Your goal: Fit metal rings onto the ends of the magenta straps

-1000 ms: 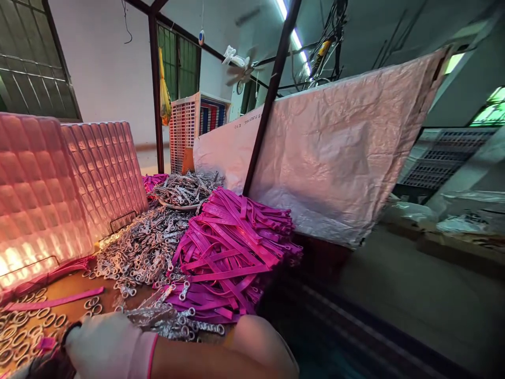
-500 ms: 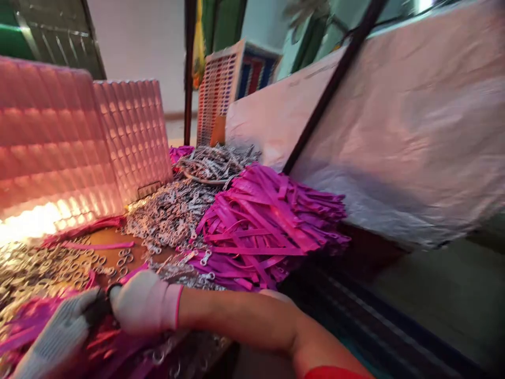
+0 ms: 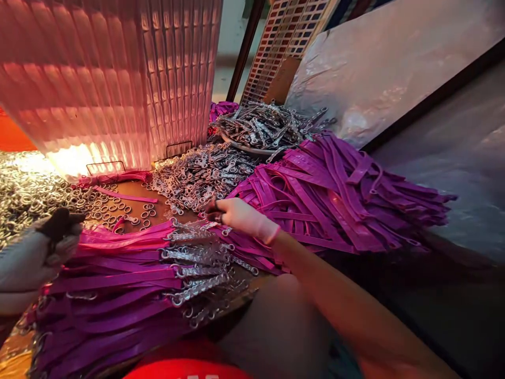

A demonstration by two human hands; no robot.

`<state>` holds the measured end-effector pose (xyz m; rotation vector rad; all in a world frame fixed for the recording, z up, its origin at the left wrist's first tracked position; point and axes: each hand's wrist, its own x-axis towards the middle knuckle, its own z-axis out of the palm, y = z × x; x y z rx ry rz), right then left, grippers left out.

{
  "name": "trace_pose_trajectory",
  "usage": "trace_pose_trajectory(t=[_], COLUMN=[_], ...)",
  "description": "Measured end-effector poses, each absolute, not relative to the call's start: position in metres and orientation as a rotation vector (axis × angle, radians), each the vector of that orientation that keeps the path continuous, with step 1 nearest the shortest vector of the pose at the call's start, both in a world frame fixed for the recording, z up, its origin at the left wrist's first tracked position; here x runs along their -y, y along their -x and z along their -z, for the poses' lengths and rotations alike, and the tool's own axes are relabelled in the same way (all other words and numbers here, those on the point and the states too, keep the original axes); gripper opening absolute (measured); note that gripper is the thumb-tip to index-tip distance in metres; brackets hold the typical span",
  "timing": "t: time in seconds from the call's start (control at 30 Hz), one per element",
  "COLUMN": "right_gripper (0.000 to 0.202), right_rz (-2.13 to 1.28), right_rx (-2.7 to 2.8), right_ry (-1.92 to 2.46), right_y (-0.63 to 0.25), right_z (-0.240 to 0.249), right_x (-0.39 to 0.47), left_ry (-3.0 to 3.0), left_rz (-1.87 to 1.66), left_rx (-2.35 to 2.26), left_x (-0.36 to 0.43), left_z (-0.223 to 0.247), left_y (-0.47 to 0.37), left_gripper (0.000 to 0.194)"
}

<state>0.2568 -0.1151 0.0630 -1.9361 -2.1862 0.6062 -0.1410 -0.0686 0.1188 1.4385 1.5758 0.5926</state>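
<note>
My left hand, in a white knit glove with dark fingertips, is at the left edge with its fingers curled together. Anything between those fingers is hidden. Beside it lie rows of magenta straps, with silver metal links at their right ends. My right hand, gloved too, is closed in a pinch just above the link ends; what it pinches, if anything, is too small to make out. Under and behind it lies a pile of loose silver links. A larger heap of magenta straps stands right of it.
Metal rings cover the table's left side. A dish heaped with silver links stands at the back. Ribbed translucent panels with a bright glow behind rise at the back left. Plastic-covered sheeting leans at the right.
The view has tilted down and left. My hands, close together before, are now apart: the right beside the link pile, the left at the left edge. More of the strap rows shows.
</note>
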Motion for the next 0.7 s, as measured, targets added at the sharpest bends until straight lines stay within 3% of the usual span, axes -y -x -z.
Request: trace_pose_trajectory(t=[0.1, 0.17, 0.33, 0.53, 0.7], right_gripper=[0.019, 0.019, 0.033, 0.031, 0.025], right_rz=[-0.658, -0.675, -0.622, -0.735, -0.971], right_rx=[2.205, 2.255, 2.332, 2.236, 2.102], right_ry=[2.151, 2.176, 2.197, 2.216, 2.13], right_y=[-0.292, -0.297, -0.273, -0.281, -0.313], right_z=[-0.04, -0.025, 0.006, 0.014, -0.005], right_x=[0.13, 0.145, 0.169, 0.162, 0.156], left_ry=[-0.709, -0.563, -0.575, -0.755, -0.713], left_rz=[-0.887, -0.909, -0.719, -0.646, -0.704], left_rx=[-1.228, -1.102, -0.955, -0.841, -0.874], left_x=[0.073, 0.073, 0.078, 0.097, 0.105], left_z=[-0.122, -0.121, -0.098, -0.079, -0.084], left_y=[0.105, 0.084, 0.042, 0.016, 0.02], left_gripper=[0.04, 0.038, 0.036, 0.014, 0.033])
